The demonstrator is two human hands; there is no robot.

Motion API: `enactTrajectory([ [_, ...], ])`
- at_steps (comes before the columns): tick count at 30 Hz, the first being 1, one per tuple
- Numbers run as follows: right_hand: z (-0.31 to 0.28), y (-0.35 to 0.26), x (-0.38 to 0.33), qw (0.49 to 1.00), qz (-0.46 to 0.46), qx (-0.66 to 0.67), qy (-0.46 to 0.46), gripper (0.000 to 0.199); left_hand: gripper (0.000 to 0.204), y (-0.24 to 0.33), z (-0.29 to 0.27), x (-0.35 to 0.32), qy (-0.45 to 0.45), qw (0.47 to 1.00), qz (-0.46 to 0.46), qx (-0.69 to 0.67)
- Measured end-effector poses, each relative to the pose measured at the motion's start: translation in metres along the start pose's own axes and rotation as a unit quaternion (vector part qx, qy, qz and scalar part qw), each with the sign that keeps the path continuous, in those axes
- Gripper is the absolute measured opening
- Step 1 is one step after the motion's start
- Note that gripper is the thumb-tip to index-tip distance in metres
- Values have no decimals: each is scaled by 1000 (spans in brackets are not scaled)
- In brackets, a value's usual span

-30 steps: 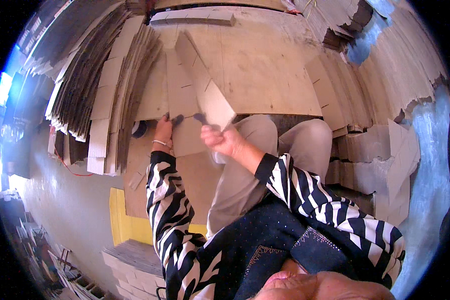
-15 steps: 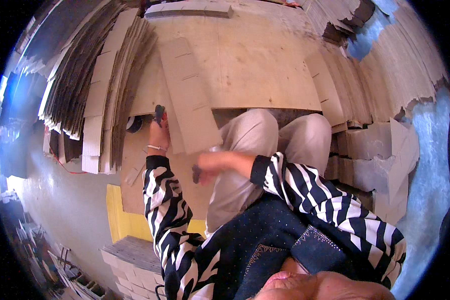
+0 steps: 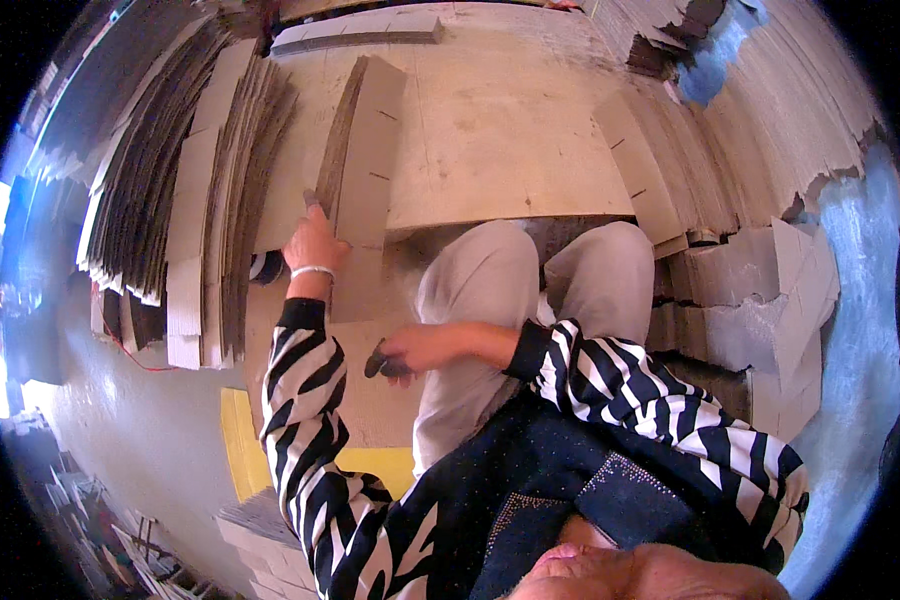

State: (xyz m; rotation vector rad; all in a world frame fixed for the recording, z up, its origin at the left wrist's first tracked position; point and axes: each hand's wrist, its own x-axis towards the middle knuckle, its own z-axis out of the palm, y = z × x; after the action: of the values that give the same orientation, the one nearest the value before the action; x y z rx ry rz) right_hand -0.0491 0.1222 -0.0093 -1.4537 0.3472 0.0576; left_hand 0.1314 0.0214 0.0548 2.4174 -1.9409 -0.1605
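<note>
Right hand (image 3: pixel 415 350) dropped nearer lap since earlier, clasping small dark tool (image 3: pixel 380 362). Left hand (image 3: pixel 315 243) grips flat corrugated cardboard strip (image 3: pixel 368 150), matte brown.

My left hand (image 3: pixel 315 243) rests on a matt brown cardboard strip (image 3: pixel 365 150), its cut edge rough and fibrous, lying across the pale wooden board (image 3: pixel 500 130), which looks dull, scuffed and dusty. Left of that board stand stacks of corrugated cardboard sheets (image 3: pixel 200 200), matt with ribbed edges. My right hand (image 3: pixel 410 350), nearer me than the board, grips a small dark tool (image 3: pixel 378 362), material unclear; my sleeves are soft striped cloth.
</note>
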Motion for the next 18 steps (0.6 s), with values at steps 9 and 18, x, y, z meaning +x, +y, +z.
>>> enactTrajectory([
  [9, 2, -12, -17, 994, -92, 45, 35, 30, 92, 31, 17, -28, 44, 996, 37, 65],
  [18, -3, -32, -40, 983, -107, 132, 72, 35, 79, -13, -8, 31, -16, 999, -40, 25],
])
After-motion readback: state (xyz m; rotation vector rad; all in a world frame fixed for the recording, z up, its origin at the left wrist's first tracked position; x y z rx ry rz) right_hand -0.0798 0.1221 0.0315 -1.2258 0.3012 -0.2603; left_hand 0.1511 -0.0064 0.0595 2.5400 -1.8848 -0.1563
